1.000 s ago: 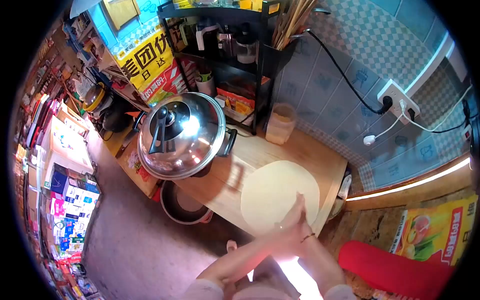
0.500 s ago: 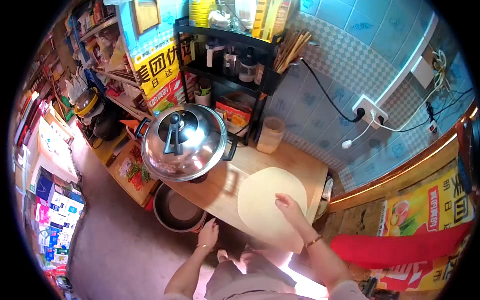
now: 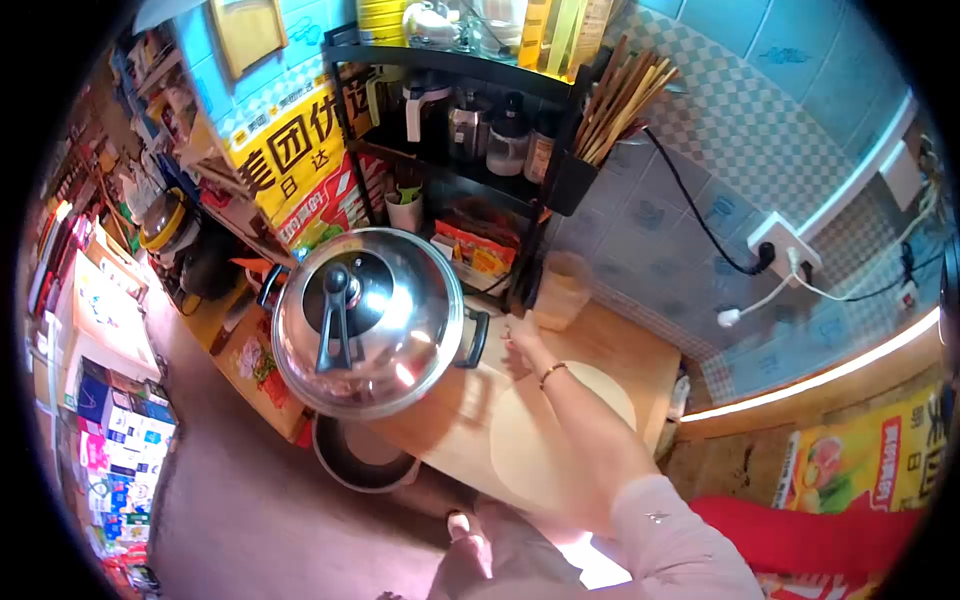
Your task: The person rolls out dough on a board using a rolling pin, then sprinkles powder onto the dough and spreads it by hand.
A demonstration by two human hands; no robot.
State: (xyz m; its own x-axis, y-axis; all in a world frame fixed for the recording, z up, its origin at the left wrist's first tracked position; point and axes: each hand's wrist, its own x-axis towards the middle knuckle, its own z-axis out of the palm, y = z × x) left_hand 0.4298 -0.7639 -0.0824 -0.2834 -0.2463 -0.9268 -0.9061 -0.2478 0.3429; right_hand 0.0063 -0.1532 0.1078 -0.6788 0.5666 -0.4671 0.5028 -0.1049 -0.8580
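My right hand (image 3: 520,340) reaches over the wooden counter to the foot of the black shelf, beside a cloudy plastic container (image 3: 562,290). Its fingers look apart and loosely bent, with nothing visible in them, though the tips are small and partly lost against the dark shelf leg. Under my right forearm lies a large, round, thin sheet of dough (image 3: 525,440), reaching the counter's front edge. A big steel pot with a shiny domed lid (image 3: 420,290) stands left of my hand. My left hand is out of view.
A round pan (image 3: 345,465) sits low below the counter. The black shelf (image 3: 450,165) holds jugs and bottles, with chopsticks (image 3: 625,110) in a side holder. Chopped vegetables lie on a board (image 3: 285,412) at left. Cords hang from a wall socket (image 3: 785,245).
My right hand has moved from above the dough sheet forward to the shelf's foot. My left hand, earlier near the low pan, has left the view. The camera has moved closer.
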